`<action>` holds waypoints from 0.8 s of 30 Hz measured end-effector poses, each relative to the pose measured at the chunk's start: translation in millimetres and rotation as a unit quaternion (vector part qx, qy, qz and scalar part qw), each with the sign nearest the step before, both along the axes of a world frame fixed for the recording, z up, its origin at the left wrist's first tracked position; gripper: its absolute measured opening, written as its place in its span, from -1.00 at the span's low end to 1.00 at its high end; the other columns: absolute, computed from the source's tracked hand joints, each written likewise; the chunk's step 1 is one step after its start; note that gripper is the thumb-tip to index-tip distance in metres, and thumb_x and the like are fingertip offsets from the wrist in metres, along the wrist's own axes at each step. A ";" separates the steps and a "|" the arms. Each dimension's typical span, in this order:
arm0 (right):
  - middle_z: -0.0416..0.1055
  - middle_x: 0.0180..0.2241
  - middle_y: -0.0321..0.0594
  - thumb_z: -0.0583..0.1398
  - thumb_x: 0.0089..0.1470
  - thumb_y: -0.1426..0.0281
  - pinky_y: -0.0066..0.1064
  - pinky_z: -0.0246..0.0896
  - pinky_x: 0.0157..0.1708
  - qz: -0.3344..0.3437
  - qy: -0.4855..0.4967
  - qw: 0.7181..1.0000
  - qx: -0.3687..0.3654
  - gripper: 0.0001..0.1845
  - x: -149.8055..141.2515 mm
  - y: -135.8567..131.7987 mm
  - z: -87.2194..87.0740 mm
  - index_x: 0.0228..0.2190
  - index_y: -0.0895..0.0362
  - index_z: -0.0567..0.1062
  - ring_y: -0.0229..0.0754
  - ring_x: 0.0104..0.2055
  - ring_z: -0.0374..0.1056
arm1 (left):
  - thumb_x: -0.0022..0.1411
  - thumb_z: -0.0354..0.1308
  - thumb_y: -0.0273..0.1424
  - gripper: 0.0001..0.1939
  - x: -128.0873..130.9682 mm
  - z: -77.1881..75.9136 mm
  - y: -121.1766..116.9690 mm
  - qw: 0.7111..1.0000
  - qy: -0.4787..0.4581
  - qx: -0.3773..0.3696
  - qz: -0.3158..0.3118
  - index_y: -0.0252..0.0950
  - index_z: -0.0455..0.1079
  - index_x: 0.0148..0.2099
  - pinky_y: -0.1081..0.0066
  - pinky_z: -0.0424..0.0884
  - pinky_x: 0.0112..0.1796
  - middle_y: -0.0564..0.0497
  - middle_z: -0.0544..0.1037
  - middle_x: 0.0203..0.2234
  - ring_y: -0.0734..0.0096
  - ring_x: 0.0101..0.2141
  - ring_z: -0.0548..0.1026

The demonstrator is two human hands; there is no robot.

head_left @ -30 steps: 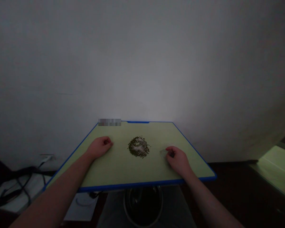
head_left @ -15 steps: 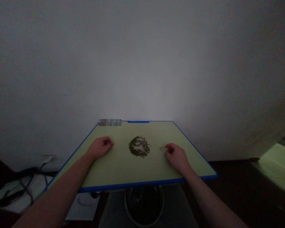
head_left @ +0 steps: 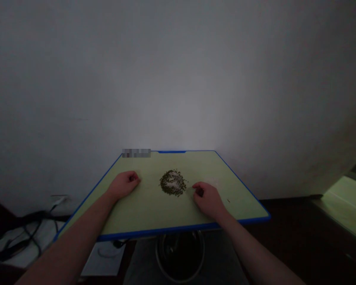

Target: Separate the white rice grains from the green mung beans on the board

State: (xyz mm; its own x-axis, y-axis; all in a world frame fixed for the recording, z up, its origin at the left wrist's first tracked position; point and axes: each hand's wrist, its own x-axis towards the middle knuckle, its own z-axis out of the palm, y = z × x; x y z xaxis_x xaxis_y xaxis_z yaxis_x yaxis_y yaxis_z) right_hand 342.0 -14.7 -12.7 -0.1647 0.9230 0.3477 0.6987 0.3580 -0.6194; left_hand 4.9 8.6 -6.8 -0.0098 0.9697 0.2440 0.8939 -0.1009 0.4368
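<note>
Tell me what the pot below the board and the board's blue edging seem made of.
The pot: probably smooth metal, judging by its shiny rim.
The blue edging: perhaps matte plastic, since it looks evenly coloured.

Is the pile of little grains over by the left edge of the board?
No, the pile sits around the middle of the board, between the two hands.

green board [head_left: 154, 213], blue edging [head_left: 172, 229] (plain), grey wall [head_left: 178, 79]
</note>
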 end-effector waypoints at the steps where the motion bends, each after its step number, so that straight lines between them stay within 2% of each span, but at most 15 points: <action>1: 0.45 -0.50 -0.27 0.11 -0.18 0.55 -0.42 0.16 -0.35 -0.012 -0.002 1.000 0.001 -0.70 4.0 1.9 0.2 -0.34 0.14 0.51 -0.23 -0.43 0.32 | 0.04 -0.02 -0.20 -0.75 -0.1 0.2 0.0 1.000 0.001 0.001 -0.002 -0.26 0.33 -0.47 0.44 0.20 -0.48 0.06 0.44 -0.60 0.38 -0.52 0.38; 4: 0.44 -0.49 -0.23 0.10 -0.17 0.54 -0.39 0.16 -0.36 -0.049 -0.005 0.999 0.002 -0.70 18.1 7.4 1.9 -0.33 0.17 0.50 -0.20 -0.42 0.32 | 0.04 -0.02 -0.20 -0.75 0.1 0.9 -0.2 1.000 0.001 -0.003 -0.003 -0.26 0.33 -0.47 0.43 0.20 -0.47 0.05 0.44 -0.59 0.37 -0.51 0.39; 7: 0.44 -0.48 -0.23 0.09 -0.14 0.53 -0.41 0.18 -0.38 -0.046 0.002 0.999 -0.006 -0.70 21.6 7.3 3.0 -0.30 0.17 0.48 -0.21 -0.44 0.33 | 0.03 -0.02 -0.19 -0.75 0.4 0.9 0.0 1.000 -0.004 -0.007 -0.002 -0.26 0.33 -0.46 0.43 0.20 -0.47 0.05 0.45 -0.59 0.36 -0.50 0.40; 12: 0.45 -0.49 -0.28 0.11 -0.15 0.53 -0.46 0.20 -0.39 0.007 0.013 1.000 -0.015 -0.70 -0.3 -0.9 0.4 -0.30 0.13 0.49 -0.24 -0.45 0.34 | 0.04 -0.02 -0.19 -0.74 0.6 0.2 0.2 1.000 -0.008 -0.003 -0.001 -0.26 0.33 -0.45 0.43 0.20 -0.48 0.05 0.46 -0.59 0.37 -0.51 0.40; 17: 0.45 -0.47 -0.25 0.11 -0.17 0.54 -0.44 0.19 -0.35 0.008 0.013 1.000 -0.009 -0.70 -11.7 -2.1 -2.6 -0.31 0.14 0.50 -0.23 -0.41 0.34 | 0.05 -0.03 -0.21 -0.75 -0.9 -0.2 0.7 1.000 0.004 0.002 -0.007 -0.26 0.33 -0.46 0.43 0.20 -0.48 0.05 0.45 -0.59 0.37 -0.51 0.40; 20: 0.44 -0.49 -0.27 0.11 -0.17 0.54 -0.43 0.18 -0.36 -0.012 0.012 1.000 -0.011 -0.70 -0.5 -0.5 -3.3 -0.32 0.14 0.50 -0.23 -0.43 0.33 | 0.05 -0.03 -0.21 -0.75 -1.3 -0.6 1.1 1.000 0.002 -0.001 -0.004 -0.26 0.34 -0.46 0.43 0.20 -0.48 0.04 0.45 -0.59 0.37 -0.51 0.40; 24: 0.42 -0.52 -0.26 0.09 -0.16 0.54 -0.42 0.18 -0.40 -0.060 0.012 0.998 -0.015 -0.70 28.2 3.9 -3.0 -0.31 0.17 0.48 -0.23 -0.47 0.33 | 0.04 -0.02 -0.20 -0.74 -0.3 -0.2 0.8 1.000 0.001 -0.005 0.000 -0.26 0.35 -0.45 0.42 0.20 -0.49 0.04 0.45 -0.59 0.36 -0.51 0.40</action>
State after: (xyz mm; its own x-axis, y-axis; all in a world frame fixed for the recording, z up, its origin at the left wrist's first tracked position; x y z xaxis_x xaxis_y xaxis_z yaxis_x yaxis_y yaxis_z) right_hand 370.2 -10.8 -15.8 -0.0436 0.9454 0.3230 0.7198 0.2539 -0.6461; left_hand 4.6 9.4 -7.0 -0.0101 0.9720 0.2348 0.8946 -0.0961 0.4364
